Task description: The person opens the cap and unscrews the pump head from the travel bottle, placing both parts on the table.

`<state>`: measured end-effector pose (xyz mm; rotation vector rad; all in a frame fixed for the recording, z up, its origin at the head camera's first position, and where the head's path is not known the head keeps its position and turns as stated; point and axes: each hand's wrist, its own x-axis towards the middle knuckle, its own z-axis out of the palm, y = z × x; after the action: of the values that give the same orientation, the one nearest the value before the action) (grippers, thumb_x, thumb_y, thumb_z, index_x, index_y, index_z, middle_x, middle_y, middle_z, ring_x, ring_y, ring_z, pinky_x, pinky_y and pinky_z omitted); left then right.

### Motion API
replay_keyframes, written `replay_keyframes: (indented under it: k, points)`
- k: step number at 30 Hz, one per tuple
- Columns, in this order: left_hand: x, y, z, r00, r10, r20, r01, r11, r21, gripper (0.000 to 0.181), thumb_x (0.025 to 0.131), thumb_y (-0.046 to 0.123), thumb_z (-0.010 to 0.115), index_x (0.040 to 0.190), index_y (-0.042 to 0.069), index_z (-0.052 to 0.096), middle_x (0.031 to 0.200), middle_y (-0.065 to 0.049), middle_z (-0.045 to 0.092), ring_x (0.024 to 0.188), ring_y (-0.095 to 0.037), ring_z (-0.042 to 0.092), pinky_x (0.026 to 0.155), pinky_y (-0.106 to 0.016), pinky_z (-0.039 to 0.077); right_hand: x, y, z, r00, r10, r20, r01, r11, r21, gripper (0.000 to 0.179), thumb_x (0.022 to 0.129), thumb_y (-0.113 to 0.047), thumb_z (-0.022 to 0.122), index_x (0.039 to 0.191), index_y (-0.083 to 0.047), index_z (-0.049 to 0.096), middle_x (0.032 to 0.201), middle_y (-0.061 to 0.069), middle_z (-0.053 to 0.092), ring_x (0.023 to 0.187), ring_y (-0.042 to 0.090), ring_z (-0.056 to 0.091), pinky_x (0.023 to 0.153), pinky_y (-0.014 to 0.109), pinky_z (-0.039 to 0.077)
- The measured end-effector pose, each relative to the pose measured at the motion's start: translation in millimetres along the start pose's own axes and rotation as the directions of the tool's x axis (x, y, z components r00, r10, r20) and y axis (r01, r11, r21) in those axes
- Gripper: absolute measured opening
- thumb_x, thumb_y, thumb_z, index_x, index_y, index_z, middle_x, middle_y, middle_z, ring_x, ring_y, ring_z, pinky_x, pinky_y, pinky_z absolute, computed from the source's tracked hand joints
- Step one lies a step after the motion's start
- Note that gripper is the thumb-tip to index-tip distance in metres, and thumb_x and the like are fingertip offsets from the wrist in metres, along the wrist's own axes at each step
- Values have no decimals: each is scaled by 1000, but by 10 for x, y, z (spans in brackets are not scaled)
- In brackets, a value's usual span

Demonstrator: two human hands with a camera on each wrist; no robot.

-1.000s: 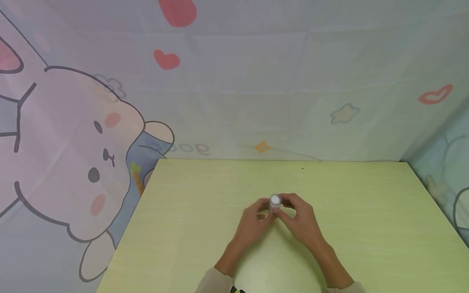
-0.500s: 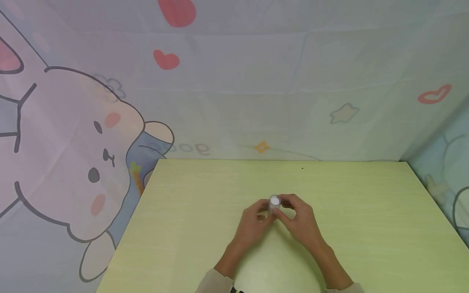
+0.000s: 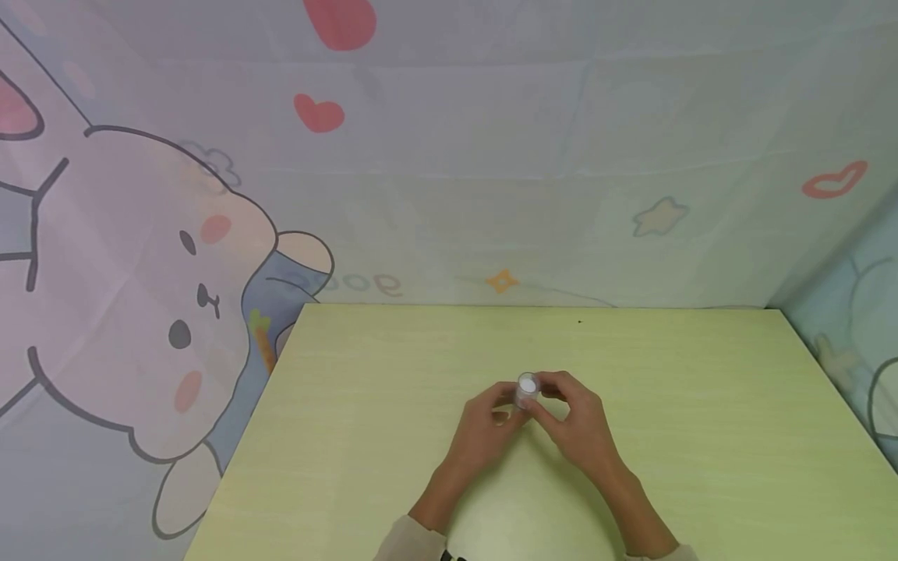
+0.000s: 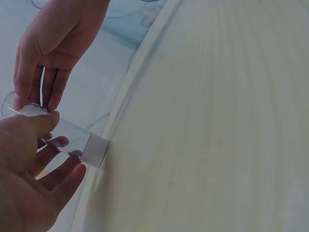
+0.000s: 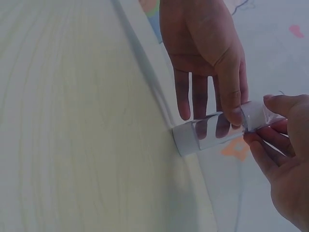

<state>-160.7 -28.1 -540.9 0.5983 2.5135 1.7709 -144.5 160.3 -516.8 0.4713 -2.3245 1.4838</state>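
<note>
Both hands are on a small clear cylindrical bottle point(image 3: 527, 386), which stands upright on the table in the head view. Its white base point(image 5: 185, 138) meets the tabletop, and a white part shows through the clear top point(image 5: 254, 116). My left hand point(image 3: 480, 431) holds the transparent body point(image 4: 76, 131), thumb on one side and fingers round the other. Higher up, my right hand point(image 3: 577, 425) pinches the clear top between thumb and fingers, best seen in the right wrist view. Fingers of both hands hide parts of the bottle.
The pale yellow-green table point(image 3: 701, 389) spreads around the hands. A tiny dark speck point(image 3: 580, 322) lies near its back edge. Behind the table hangs a printed cloth point(image 3: 449, 140) with a cartoon animal and hearts, and it continues along the right side.
</note>
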Motion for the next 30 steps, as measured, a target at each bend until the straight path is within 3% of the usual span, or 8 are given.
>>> replay_keyframes:
  k: [5,19,30]
  points:
    - [4,-1,0,1000,-1,0,1,1000,-2,38,102,42,72,134,21,69,135,5,70,124,-20,67,98,-46,59,15,-42,-25,1000,-29,-12,28,1000,-13,34,93,-14,85,125,-17,72,119,-6,73,110,18,70,98,34,58]
    - [9,-3,3,1000,-10,-10,10,1000,-22,34,101,29,76,134,21,68,135,3,70,124,-22,68,98,-44,59,66,-102,-76,999,-49,-13,49,998,-40,35,94,-14,84,126,-14,71,120,-4,73,110,19,71,98,33,57]
    - [38,-31,10,999,-34,-18,32,994,-101,30,100,27,78,128,22,71,131,4,71,123,-19,69,94,-27,58,90,-126,-85,998,-66,-11,66,997,-35,35,93,-14,85,125,-13,71,120,-5,73,111,17,70,99,21,54]
